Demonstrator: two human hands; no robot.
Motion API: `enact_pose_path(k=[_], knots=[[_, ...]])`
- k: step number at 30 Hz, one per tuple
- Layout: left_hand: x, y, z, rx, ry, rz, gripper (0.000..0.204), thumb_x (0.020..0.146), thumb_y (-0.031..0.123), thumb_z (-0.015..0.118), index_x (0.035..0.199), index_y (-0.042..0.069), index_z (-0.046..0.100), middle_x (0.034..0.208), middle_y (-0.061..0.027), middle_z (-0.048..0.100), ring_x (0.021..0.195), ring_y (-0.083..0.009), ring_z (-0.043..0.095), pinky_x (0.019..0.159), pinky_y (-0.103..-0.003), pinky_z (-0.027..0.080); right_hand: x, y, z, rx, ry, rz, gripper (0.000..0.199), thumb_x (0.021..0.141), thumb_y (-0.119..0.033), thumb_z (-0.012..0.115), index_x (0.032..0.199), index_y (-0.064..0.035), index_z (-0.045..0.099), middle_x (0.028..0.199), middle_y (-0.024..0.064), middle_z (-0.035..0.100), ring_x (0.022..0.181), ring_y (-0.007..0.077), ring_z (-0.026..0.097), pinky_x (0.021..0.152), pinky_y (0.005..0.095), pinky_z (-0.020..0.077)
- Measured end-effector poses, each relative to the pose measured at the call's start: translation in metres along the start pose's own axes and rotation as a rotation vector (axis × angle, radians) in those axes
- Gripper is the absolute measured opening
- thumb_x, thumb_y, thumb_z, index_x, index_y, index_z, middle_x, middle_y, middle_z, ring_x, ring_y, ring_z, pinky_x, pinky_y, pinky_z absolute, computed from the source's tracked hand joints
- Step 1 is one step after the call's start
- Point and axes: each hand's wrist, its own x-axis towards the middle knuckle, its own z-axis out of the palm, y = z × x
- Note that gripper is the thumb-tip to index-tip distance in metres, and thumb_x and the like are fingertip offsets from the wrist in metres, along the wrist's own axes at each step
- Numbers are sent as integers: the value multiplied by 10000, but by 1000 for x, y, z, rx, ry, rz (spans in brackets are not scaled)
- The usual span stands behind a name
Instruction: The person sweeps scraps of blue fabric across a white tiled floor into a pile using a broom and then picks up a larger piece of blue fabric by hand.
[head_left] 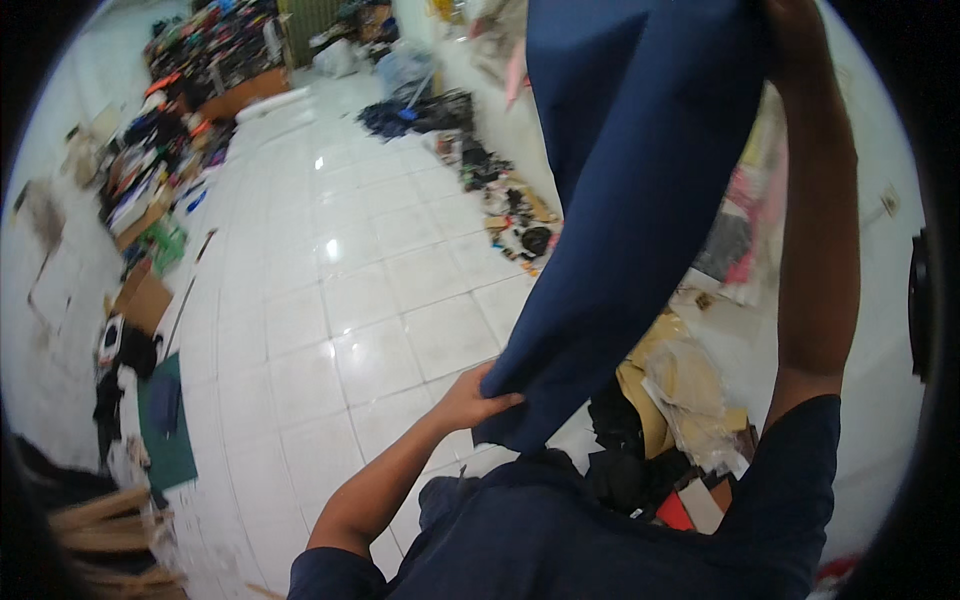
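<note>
A large piece of dark blue fabric (640,190) hangs in front of me, stretched between my two hands. Near its lower left corner, my left hand (478,400) grips the edge, thumb on the near face and the other fingers mostly behind the cloth. Raised high at the top right, my right hand (797,30) is at the upper edge of the fabric; its fingers are partly cut off by the picture's rim, but the cloth hangs from it. The sheet runs diagonally between them, with soft folds, and its top goes out of view.
White floor tiles (380,310) stretch ahead. Along the left wall lie piled fabrics (215,55), a cardboard box (143,297) and a green mat (167,425). Scraps (520,220) line the right wall. Clear plastic packets (690,385) lie by my right side, wooden strips (100,515) at lower left.
</note>
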Motion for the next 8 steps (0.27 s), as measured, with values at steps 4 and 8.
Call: enact_pose_path(k=[4, 8], knots=[[-64, -131, -36, 39, 191, -332, 480, 756, 283, 648, 1148, 41, 514, 1051, -130, 586, 958, -198, 552, 859, -308, 406, 27, 112, 72, 281, -266, 310, 270, 734, -272, 564, 832, -21, 545, 714, 47, 484, 608, 129, 465, 566, 275, 411], [-78, -141, -53, -131, 502, -547, 561, 743, 341, 665, 1199, 67, 490, 1064, -149, 590, 991, -210, 556, 847, -306, 413, -2, 174, 219, -312, -331, 228, 848, 784, -576, 485, 1288, 82, 304, 1289, 292, 351, 1263, 343, 280, 1038, 249, 186]])
